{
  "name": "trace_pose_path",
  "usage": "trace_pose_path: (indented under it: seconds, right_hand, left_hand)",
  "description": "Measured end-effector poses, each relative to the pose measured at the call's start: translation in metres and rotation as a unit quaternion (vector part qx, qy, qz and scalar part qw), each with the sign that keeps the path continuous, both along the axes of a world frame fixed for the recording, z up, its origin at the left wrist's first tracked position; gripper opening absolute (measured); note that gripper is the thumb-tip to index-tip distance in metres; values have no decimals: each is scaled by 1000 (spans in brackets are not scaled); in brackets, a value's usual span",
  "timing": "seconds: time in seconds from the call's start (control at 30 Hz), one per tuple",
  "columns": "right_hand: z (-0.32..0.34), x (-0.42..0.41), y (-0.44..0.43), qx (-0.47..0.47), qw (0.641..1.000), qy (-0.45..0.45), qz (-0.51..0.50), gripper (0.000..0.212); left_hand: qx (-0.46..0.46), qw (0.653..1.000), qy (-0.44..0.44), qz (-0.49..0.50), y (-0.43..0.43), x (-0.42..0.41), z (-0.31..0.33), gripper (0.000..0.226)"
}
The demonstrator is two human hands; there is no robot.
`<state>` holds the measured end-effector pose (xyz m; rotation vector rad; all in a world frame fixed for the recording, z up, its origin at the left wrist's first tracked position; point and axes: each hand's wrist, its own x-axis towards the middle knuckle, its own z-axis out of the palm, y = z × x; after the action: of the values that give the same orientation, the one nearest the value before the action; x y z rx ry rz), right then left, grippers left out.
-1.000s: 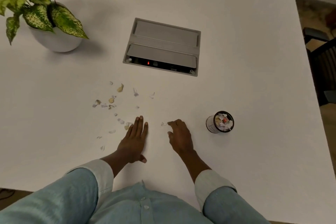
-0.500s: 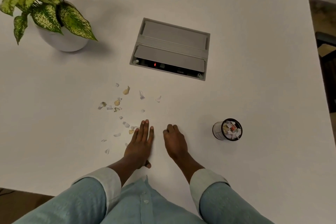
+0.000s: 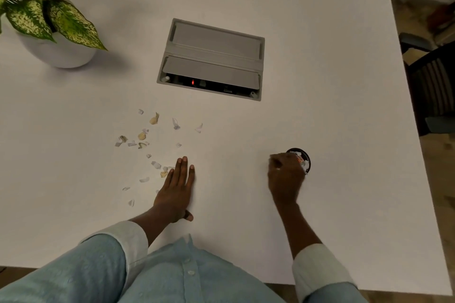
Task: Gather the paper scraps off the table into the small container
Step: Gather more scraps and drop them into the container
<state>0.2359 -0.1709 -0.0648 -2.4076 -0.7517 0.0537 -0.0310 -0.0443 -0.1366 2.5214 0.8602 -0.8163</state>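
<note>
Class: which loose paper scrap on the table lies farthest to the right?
The white scrap in front of the grey box, alone at the scatter's right edge; all the others lie left of it.

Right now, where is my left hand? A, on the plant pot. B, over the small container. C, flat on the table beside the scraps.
C: the left hand lies flat, fingers straight, on the table, right beside the paper scraps.

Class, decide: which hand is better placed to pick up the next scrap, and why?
Left. The left hand lies flat beside the scraps; the right hand is away at the small container.
</note>
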Motion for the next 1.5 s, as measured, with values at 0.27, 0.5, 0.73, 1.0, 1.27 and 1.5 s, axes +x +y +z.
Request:
trace_pose_path:
  seconds: [0.27,0.5,0.73,1.0,1.27,1.5]
  right_hand:
    - [8,48,-27,-85,994,-7,-63,12]
    - [7,50,-41,-78,994,-1,-79,13]
    - [-2,25,-58,-123,992,6,19,39]
    - [-26,15,-57,-292,954,-7,64,68]
    - [-12,9,-53,-129,986,-91,53,54]
    - [-19,-54,-30,-48,980,-15,194,36]
  left_hand:
    - [9,1000,-2,4,-1,-1,-2,160]
    - [17,1000,8,0,-1,-1,-1,162]
    - [14,1000,4,0,-1,0,-1,162]
    - [15,1000,0,0,-2,1,-1,160]
    - [42,999,-12,-14,-4,-2,5,156]
    - [84,991,-90,-60,-3,-26,10,104]
